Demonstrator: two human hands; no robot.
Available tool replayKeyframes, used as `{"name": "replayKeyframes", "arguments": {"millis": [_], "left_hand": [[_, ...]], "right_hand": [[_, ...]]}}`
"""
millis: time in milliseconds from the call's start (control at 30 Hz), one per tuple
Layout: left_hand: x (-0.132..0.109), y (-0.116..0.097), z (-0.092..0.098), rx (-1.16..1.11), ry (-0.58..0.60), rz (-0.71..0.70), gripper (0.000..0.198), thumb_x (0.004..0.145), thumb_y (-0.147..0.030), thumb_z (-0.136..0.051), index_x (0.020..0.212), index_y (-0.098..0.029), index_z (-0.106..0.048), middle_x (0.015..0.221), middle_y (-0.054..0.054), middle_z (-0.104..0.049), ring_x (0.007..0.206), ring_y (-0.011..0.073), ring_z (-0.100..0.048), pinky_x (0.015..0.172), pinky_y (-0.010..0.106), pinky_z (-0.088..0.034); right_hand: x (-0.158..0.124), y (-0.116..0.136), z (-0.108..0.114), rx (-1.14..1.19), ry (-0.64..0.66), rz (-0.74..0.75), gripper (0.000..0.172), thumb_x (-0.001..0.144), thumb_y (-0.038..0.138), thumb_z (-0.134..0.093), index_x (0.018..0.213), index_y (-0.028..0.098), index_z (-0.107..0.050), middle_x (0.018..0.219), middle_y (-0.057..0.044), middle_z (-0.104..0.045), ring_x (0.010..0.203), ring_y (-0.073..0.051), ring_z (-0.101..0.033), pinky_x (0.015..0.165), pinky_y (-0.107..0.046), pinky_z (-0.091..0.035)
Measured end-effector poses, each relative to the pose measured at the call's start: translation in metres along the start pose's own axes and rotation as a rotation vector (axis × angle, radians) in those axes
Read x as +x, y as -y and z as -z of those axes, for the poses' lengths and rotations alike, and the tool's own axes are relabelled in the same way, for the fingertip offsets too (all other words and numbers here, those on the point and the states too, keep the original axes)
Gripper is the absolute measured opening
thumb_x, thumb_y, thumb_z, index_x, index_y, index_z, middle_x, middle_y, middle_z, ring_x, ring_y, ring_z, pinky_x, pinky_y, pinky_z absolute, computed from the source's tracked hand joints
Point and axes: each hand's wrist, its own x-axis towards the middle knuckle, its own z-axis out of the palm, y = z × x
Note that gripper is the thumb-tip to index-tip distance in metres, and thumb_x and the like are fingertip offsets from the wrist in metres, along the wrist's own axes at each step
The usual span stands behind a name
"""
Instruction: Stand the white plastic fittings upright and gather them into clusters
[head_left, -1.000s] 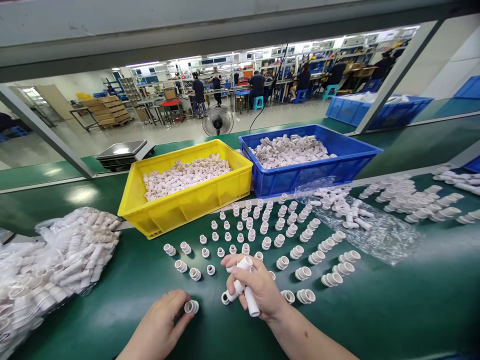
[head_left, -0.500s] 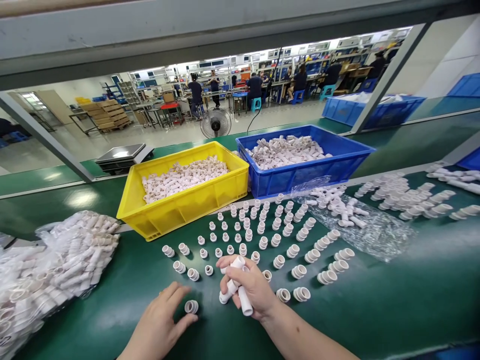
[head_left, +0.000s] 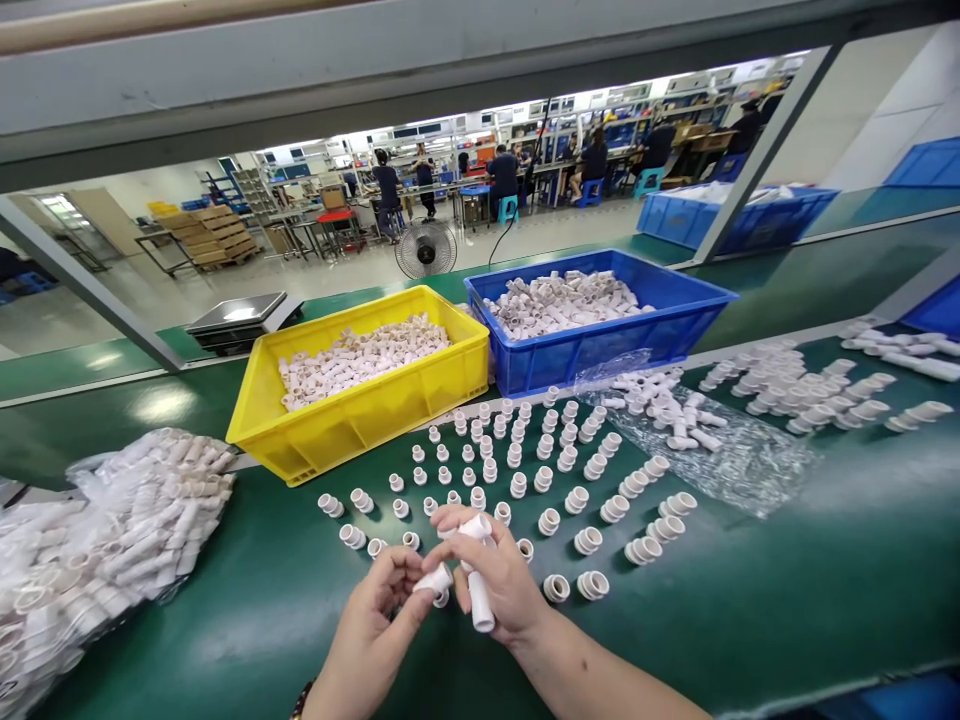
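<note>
My left hand (head_left: 375, 625) is closed in a pinch on a short white plastic pipe fitting (head_left: 434, 580), just left of my other hand. My right hand (head_left: 508, 580) wraps around several white pipe fittings (head_left: 481, 602); their tube ends stick out between thumb and fingers. How many it holds is hidden. Around both hands, loose rows of short white ringed fittings (head_left: 589, 541) stand on the green table (head_left: 637, 640), open ends up. Another white piece shows partly under the pinched fitting; I cannot tell whether it is held.
Behind the rows stand a yellow bin (head_left: 360, 420) and a blue bin (head_left: 607, 350), both filled with white fittings. A clear bag of white fittings (head_left: 120, 520) lies at left. Loose fittings rest on a plastic sheet (head_left: 750, 470) at right. A scale (head_left: 244, 315) sits behind the yellow bin.
My left hand has moved right and up toward my right hand, closing from open onto a white fitting. My right hand stays nearly in place, still holding its fittings. The view has shifted slightly.
</note>
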Motion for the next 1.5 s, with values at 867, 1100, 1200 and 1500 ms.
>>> {"name": "replayKeyframes", "arguments": {"millis": [867, 1100, 1200, 1500], "left_hand": [[0.015, 0.018, -0.017, 1.087, 0.263, -0.213, 0.029, 0.078, 0.0, -0.029, 0.08, -0.017, -0.053, 0.088, 0.007, -0.049, 0.08, 0.0202, -0.046, 0.07, 0.036, -0.044], [0.015, 0.017, -0.017, 1.082, 0.254, -0.216, 0.033, 0.078, -0.001, -0.029, 0.087, -0.019, -0.056, 0.085, 0.006, -0.051, 0.078, 0.0203, -0.048, 0.069, 0.036, -0.044], [0.014, 0.01, -0.01, 1.019, 0.236, -0.211, 0.026, 0.08, -0.009, -0.037, 0.096, -0.021, -0.054, 0.094, 0.007, -0.052, 0.086, 0.022, -0.049, 0.074, 0.039, -0.045], [0.031, -0.021, 0.012, 0.233, 0.027, -0.062, 0.027, 0.083, -0.035, -0.046, 0.107, -0.024, -0.04, 0.099, 0.005, -0.055, 0.082, 0.0163, -0.053, 0.074, 0.031, -0.046]], "right_hand": [[0.003, 0.007, 0.009, 0.007, -0.044, 0.029, 0.026, 0.08, 0.032, -0.055, 0.094, 0.011, -0.055, 0.045, 0.001, -0.051, 0.028, -0.005, -0.036, 0.028, -0.012, -0.023], [0.005, 0.006, 0.01, 0.05, 0.002, 0.001, 0.022, 0.081, 0.033, -0.053, 0.091, 0.013, -0.053, 0.049, 0.001, -0.054, 0.028, -0.005, -0.038, 0.028, -0.012, -0.024], [0.005, 0.007, 0.009, 0.1, -0.008, 0.011, 0.017, 0.079, 0.032, -0.055, 0.083, 0.015, -0.052, 0.065, -0.002, -0.059, 0.03, -0.004, -0.041, 0.027, -0.012, -0.025], [0.005, 0.004, 0.011, 0.125, 0.151, -0.026, 0.016, 0.08, 0.029, -0.054, 0.08, 0.014, -0.054, 0.063, -0.002, -0.058, 0.032, -0.004, -0.043, 0.027, -0.011, -0.025]]}}
